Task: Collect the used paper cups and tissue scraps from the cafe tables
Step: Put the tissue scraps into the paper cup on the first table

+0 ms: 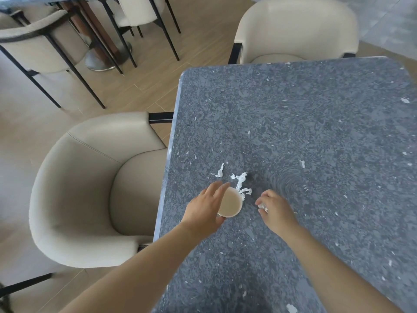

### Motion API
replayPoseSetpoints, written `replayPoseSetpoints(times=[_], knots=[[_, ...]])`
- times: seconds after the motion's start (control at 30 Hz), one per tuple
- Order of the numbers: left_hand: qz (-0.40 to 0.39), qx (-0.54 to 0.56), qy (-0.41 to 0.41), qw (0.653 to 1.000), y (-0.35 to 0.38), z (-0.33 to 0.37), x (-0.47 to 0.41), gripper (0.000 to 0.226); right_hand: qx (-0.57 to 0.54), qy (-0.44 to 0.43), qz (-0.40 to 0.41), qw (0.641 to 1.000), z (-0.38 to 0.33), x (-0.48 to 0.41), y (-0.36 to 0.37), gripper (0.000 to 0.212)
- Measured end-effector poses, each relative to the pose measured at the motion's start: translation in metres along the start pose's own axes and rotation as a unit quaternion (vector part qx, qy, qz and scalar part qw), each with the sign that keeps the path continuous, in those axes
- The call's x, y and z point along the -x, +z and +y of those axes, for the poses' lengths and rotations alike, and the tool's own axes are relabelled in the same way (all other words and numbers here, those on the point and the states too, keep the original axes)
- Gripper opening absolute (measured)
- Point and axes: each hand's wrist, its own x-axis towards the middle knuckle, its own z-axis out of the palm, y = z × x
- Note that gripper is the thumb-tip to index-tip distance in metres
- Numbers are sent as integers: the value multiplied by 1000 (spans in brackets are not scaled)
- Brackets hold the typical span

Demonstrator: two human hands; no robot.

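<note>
1. One paper cup (230,203) stands upright on the worktop (293,120), close to its left edge. The left hand (206,207) has its fingers and thumb curved round the cup's left side. The inside looks beige, and I can't tell whether that is leftover drink. If it is, a hard squeeze or a tilted lift could slop it out.
2. Just beyond those fingers lie loose tissue scraps (241,184). A dragged cup could scatter or wet them.
3. The right hand (276,210), beside the cup, has its fingers curled on a small white wad (263,207). Reaching for more scraps risks dropping it.
4. Farther out, pale flecks in the stone resemble scraps, so I might miss some.
5. Left of the cup-side fingers, a cream chair (90,188) sits below the edge, where a knocked cup would land.
</note>
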Motion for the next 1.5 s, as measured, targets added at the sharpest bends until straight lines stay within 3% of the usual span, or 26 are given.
replayPoseSetpoints(times=[0.43,0.73,1.03,1.33,1.5], knots=[[23,5,-29,999,0,-6,13,72,-121,-96,137,979,-73,13,-33,18],[49,32,-83,995,-1,-18,17,72,-131,-110,100,980,-102,8,-16,32],[94,88,-131,983,-8,-22,8,69,-106,-106,112,982,-90,-11,-21,29],[113,85,-161,977,-24,-42,-15,80,-54,-92,70,992,-81,-56,-24,27],[109,97,-179,973,-26,-52,-26,85,48,-108,23,993,-74,-79,-16,40]])
